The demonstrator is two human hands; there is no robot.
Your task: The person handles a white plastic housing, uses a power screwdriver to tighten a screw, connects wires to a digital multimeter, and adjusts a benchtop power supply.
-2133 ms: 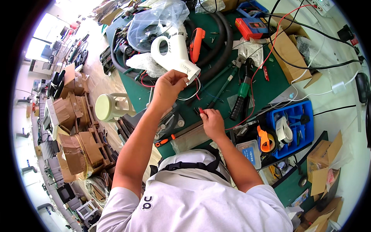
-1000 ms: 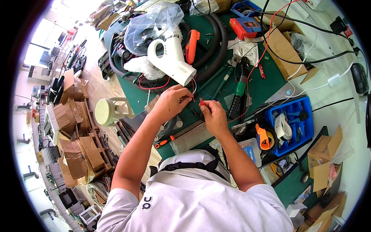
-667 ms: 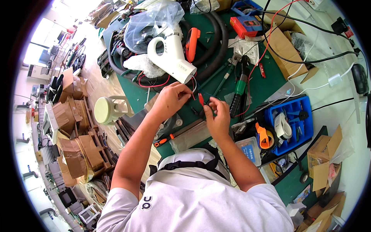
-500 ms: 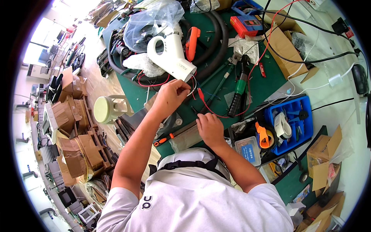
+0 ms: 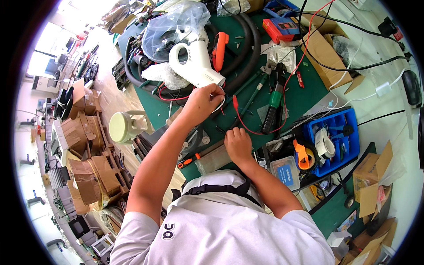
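While the left hand point(image 5: 204, 102) pinches wire point(image 5: 220, 106), the curled right hand point(image 5: 238, 144), contents unclear, has released the red clip point(image 5: 235, 102).

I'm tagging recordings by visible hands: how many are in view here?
2: the left hand at the open end of the white housing, and the right hand lower in the picture, below the red clip. Some fingertips are hidden.

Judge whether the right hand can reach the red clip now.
Probably yes: the red clip lies just beyond the right hand, nothing tall seems to stand between them, and the left hand is off to one side.
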